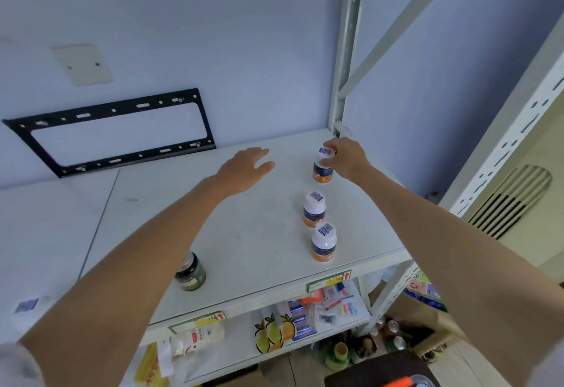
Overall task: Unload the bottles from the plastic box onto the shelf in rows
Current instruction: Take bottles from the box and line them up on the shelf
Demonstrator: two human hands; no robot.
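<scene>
Your right hand point(343, 157) pinches the cap of the rear bottle point(323, 170) near the shelf point(244, 234) back corner, apparently just seated. Your left hand point(244, 170) hovers empty, fingers spread. Release crookedly and it may topple into the middle bottle point(313, 209).

One head-worn wide-angle view, looking forward and down from above onto the white shelf point(232, 234), close enough that both forearms stretch out from the bottom edge; lower shelves point(305, 322) show beneath, wall behind.
</scene>
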